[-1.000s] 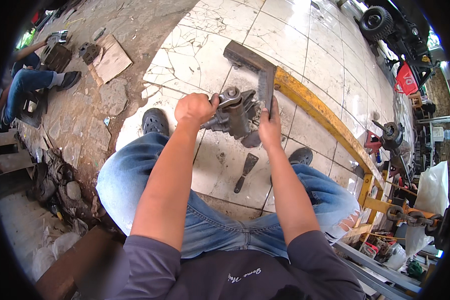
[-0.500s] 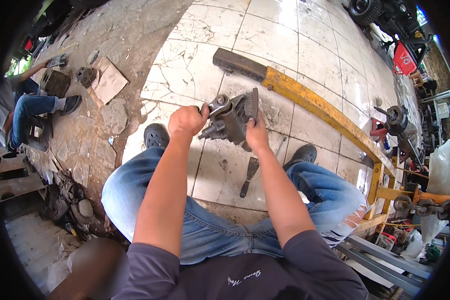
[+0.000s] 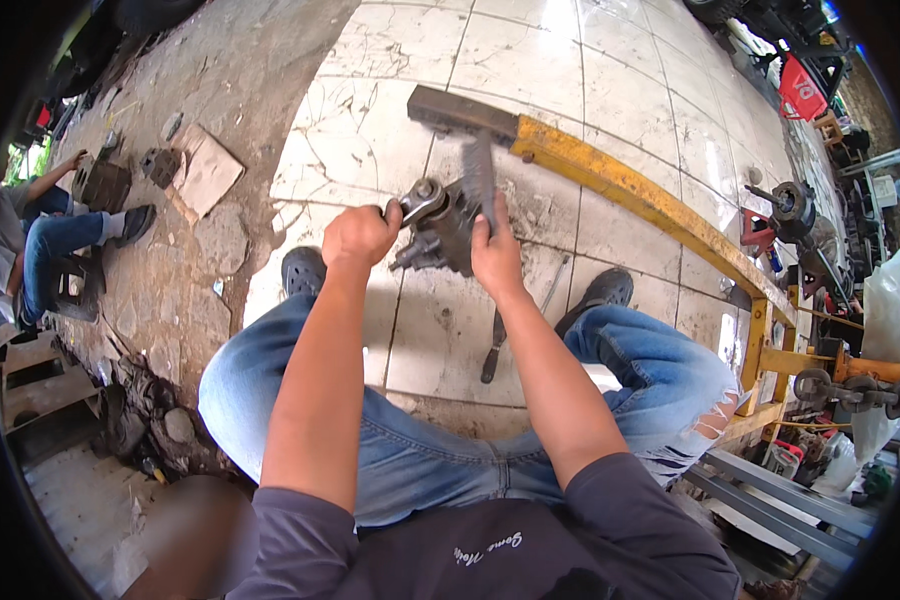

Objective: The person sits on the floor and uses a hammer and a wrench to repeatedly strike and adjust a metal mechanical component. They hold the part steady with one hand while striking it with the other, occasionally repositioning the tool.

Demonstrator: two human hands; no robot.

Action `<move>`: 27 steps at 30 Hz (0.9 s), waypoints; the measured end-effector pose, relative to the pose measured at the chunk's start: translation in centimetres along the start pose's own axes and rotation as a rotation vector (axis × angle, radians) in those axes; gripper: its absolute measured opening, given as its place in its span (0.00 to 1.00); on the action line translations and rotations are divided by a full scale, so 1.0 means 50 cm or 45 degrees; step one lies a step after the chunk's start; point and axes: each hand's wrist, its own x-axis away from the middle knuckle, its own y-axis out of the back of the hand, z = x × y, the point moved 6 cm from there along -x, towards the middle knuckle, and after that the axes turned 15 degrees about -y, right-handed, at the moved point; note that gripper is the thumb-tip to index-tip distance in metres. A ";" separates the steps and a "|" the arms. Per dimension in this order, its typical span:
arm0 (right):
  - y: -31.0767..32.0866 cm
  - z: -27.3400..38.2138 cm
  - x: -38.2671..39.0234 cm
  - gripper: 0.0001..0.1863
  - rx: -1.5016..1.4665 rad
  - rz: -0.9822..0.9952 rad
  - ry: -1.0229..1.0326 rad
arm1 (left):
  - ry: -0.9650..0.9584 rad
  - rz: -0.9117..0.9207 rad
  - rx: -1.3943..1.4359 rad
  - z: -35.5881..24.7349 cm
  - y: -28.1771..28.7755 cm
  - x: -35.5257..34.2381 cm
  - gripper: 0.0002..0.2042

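Note:
My left hand [image 3: 360, 236] is closed on the arm at the top of a greasy metal housing [image 3: 450, 232], which has a bolt at its top. My right hand [image 3: 495, 250] grips a motion-blurred brush [image 3: 478, 165], held upright along the housing's right side. Below them on the white tiles [image 3: 360, 130] lie a flat scraper [image 3: 491, 360], partly hidden by my right forearm, and a thin metal rod [image 3: 555, 282].
A yellow steel frame [image 3: 620, 180] with a dark end reaches across behind the housing. A co-worker [image 3: 40, 250] sits at left near metal parts [image 3: 100, 183] and cardboard [image 3: 208, 172] on rough ground. A red stand [image 3: 756, 230] and vehicle parts are at right.
My right hand has moved leftward and slightly up, and the brush now stands further left against the housing. My left hand and the housing have shifted a little left.

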 end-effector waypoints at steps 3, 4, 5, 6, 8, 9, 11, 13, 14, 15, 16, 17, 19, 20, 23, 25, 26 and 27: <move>0.011 -0.083 -0.040 0.31 0.044 -0.079 -0.088 | -0.005 0.041 -0.014 -0.008 -0.011 0.008 0.31; 0.028 -0.099 -0.060 0.31 0.027 -0.097 -0.112 | -0.012 0.026 -0.024 -0.008 -0.005 0.006 0.31; 0.041 -0.096 -0.062 0.31 0.023 -0.113 -0.138 | -0.013 0.017 -0.023 -0.009 -0.006 0.003 0.31; 0.055 -0.091 -0.053 0.30 -0.105 -0.105 -0.154 | -0.010 0.032 -0.021 -0.006 -0.007 -0.001 0.31; 0.032 -0.079 -0.051 0.30 -0.094 -0.036 -0.085 | -0.007 0.055 -0.021 -0.002 -0.004 -0.005 0.31; 0.026 -0.072 -0.049 0.30 -0.093 -0.003 -0.048 | -0.002 0.052 -0.011 -0.004 -0.005 -0.002 0.31; 0.018 -0.083 -0.038 0.30 0.181 0.097 -0.093 | 0.009 0.044 -0.002 -0.005 -0.007 0.006 0.31; 0.012 -0.097 -0.027 0.30 0.446 0.200 -0.137 | 0.006 0.043 -0.026 0.000 -0.011 0.003 0.31; 0.022 -0.078 -0.043 0.31 0.511 0.138 -0.091 | 0.004 0.045 -0.017 0.003 -0.010 0.001 0.31; 0.037 -0.079 -0.073 0.31 0.374 0.065 -0.184 | -0.006 0.044 0.001 -0.002 -0.010 -0.002 0.31; 0.051 -0.081 -0.101 0.31 0.237 -0.007 -0.275 | -0.009 0.033 0.007 -0.006 -0.009 -0.003 0.31; 0.058 -0.086 -0.116 0.31 0.096 -0.075 -0.363 | -0.018 0.026 -0.006 -0.008 -0.006 -0.006 0.31; 0.049 -0.029 -0.090 0.31 -0.030 -0.009 -0.273 | 0.006 0.014 -0.022 0.009 -0.013 -0.002 0.31; 0.039 -0.025 -0.078 0.31 -0.173 0.017 -0.264 | -0.010 0.004 -0.009 0.002 -0.018 -0.005 0.31; -0.014 -0.020 -0.034 0.31 -0.501 0.292 -0.601 | -0.009 -0.002 0.012 0.005 -0.011 0.000 0.32; -0.056 -0.048 -0.024 0.31 -0.804 0.427 -0.774 | -0.013 -0.012 0.012 0.001 -0.009 0.002 0.32; -0.066 -0.050 -0.011 0.33 -0.715 0.420 -0.712 | -0.013 -0.004 0.009 0.003 -0.009 0.001 0.32; -0.063 -0.073 -0.016 0.34 -0.511 0.346 -0.563 | -0.023 0.008 0.012 -0.004 -0.008 0.000 0.32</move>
